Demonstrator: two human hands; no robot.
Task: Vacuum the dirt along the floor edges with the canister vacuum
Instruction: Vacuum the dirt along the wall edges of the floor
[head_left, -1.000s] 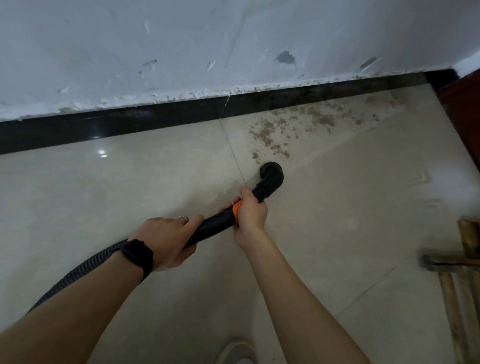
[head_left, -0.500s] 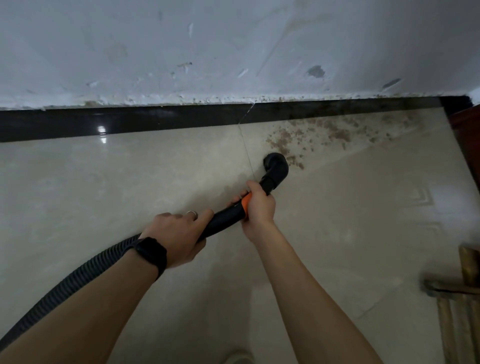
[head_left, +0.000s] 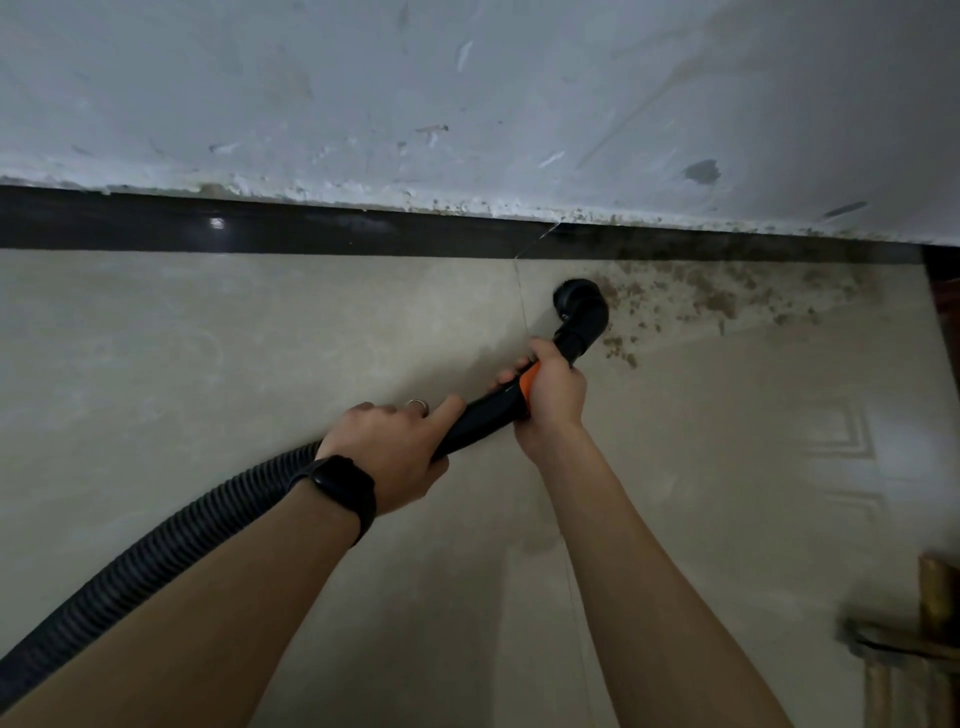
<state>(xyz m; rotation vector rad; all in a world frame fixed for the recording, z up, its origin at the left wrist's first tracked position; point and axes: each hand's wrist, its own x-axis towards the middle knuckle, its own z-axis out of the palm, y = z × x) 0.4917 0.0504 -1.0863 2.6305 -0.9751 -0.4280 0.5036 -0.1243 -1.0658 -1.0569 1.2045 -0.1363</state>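
Observation:
A black vacuum nozzle with a bent elbow end rests on the beige tiled floor, close to the black baseboard. Brown dirt is scattered along the floor edge just right of the nozzle. My right hand grips the handle by its orange band. My left hand, with a black watch on the wrist and a ring on one finger, grips the tube further back. The ribbed black hose runs off to the lower left.
A scuffed white wall rises above the baseboard. A dark red door or panel stands at the right edge. A brass-coloured metal frame sits on the floor at the lower right.
The nozzle has moved forward towards the baseboard and into the left edge of the dirt patch. Both hands followed it, keeping their grip. The loose dirt in front of the nozzle is gone.

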